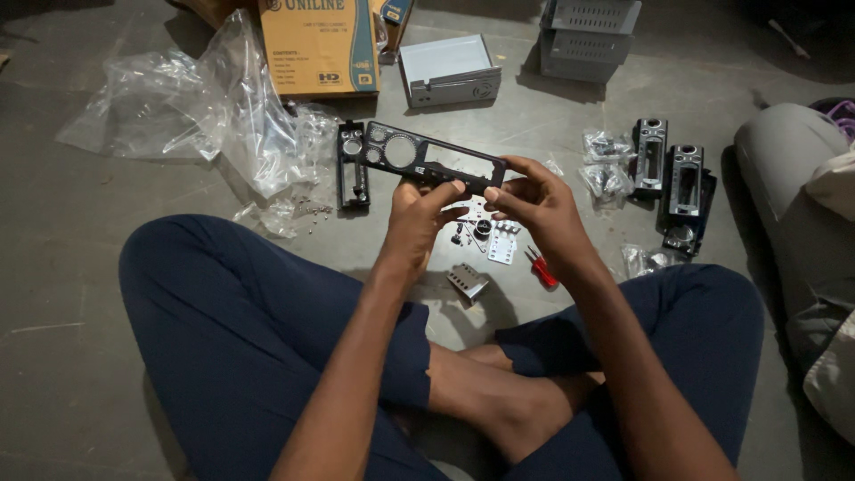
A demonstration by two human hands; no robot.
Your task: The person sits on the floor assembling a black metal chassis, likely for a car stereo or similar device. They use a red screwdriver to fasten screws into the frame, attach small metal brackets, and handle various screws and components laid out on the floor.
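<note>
Both hands, the left hand (419,209) and right hand (534,200), are gripping a black faceplate (427,158). A red screwdriver (541,267) is lying on the floor (71,267) below.

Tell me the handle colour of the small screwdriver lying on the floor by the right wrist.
Red; the small screwdriver shows only in the head view.
</note>
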